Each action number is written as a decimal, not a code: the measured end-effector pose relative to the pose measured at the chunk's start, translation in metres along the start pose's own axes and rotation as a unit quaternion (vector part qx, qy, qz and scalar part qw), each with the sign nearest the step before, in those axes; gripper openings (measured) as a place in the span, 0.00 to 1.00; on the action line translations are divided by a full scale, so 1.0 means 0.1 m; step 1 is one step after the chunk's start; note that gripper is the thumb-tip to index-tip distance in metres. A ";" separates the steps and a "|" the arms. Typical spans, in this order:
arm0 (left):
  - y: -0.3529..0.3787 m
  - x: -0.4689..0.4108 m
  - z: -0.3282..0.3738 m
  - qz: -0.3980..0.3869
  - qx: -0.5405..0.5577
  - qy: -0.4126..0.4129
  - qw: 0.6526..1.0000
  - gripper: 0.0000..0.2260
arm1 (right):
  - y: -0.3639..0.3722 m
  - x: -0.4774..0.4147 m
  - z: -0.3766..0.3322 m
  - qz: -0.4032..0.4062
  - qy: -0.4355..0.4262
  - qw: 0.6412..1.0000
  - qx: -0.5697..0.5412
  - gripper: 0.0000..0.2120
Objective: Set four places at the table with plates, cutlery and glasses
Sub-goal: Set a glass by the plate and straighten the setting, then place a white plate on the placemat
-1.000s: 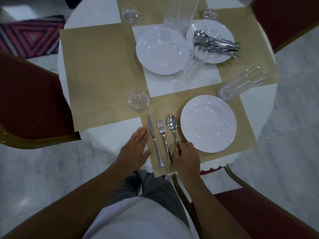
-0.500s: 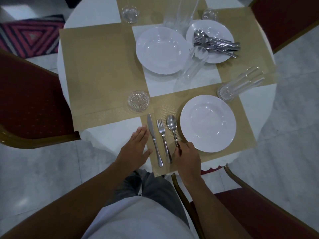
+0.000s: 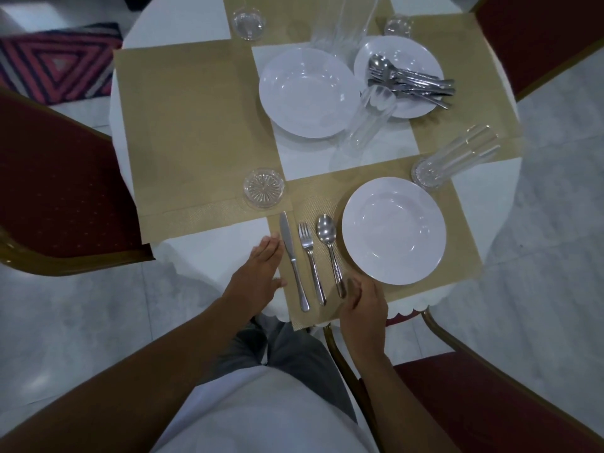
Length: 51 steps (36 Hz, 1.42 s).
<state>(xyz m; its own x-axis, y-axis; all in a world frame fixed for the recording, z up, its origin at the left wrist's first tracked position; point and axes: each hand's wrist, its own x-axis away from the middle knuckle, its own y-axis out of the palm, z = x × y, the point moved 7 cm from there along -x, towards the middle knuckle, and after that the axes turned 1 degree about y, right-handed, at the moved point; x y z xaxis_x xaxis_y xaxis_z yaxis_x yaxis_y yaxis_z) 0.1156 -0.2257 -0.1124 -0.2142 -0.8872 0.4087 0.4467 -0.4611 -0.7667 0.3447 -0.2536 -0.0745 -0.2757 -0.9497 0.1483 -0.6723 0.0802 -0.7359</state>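
On the near gold placemat [image 3: 457, 266] lies a white plate [image 3: 394, 230], with a knife [image 3: 292, 253], a fork [image 3: 310, 256] and a spoon [image 3: 327, 237] side by side to its left. My left hand [image 3: 258, 276] rests flat and open just left of the knife. My right hand [image 3: 362, 308] hovers at the spoon's handle end with loosely curled fingers, holding nothing. A tall glass [image 3: 454, 158] stands behind the plate to the right. Further back are stacked plates [image 3: 309, 93] and a plate holding a pile of cutlery [image 3: 415, 85].
A bare gold placemat [image 3: 196, 125] covers the table's left side, a short glass [image 3: 264, 188] at its near corner. More glasses [image 3: 369, 122] [image 3: 340, 24] [image 3: 248, 21] stand mid-table and at the back. Red chairs [image 3: 49, 184] [image 3: 490, 403] [image 3: 539, 37] surround the table.
My right hand has drawn back slightly from the spoon's handle, leaving the handle end uncovered. My left hand and the cutlery stay where they were.
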 end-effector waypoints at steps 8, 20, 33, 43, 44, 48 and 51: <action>-0.04 0.00 0.02 -0.005 -0.010 0.012 1.000 0.37 | -0.02 0.19 0.04 0.039 0.013 0.998 -0.037 0.05; -0.07 0.00 0.00 -0.008 -0.039 0.030 0.999 0.37 | 0.48 0.51 -0.20 -0.106 -0.063 0.991 0.044 0.15; -0.09 0.00 -0.03 -0.021 -0.054 0.054 0.997 0.37 | 0.65 0.53 -0.21 -0.087 0.013 0.994 0.071 0.12; -0.13 0.01 -0.05 -0.023 -0.028 0.056 0.998 0.35 | 0.54 0.47 -0.38 -0.065 -0.014 0.998 0.009 0.08; -0.15 0.02 -0.06 -0.024 -0.016 0.055 0.998 0.34 | 0.54 0.44 -0.43 -0.065 -0.026 0.998 0.007 0.07; -0.25 0.03 -0.11 -0.010 0.012 0.044 0.999 0.28 | 0.55 0.28 -0.65 -0.088 -0.067 0.994 -0.009 0.06; -0.38 0.03 -0.18 0.024 0.013 0.011 1.000 0.24 | 0.55 0.15 -0.84 -0.104 -0.098 0.990 -0.008 0.07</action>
<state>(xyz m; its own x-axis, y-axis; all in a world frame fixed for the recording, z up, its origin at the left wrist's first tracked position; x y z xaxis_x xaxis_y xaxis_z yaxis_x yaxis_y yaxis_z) 0.0819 -0.2114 -0.0906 -0.2107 -0.9081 0.3618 0.4785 -0.4185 -0.7719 0.2463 -0.2380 -0.0572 0.0074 -0.9867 0.1623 -0.7112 -0.1193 -0.6928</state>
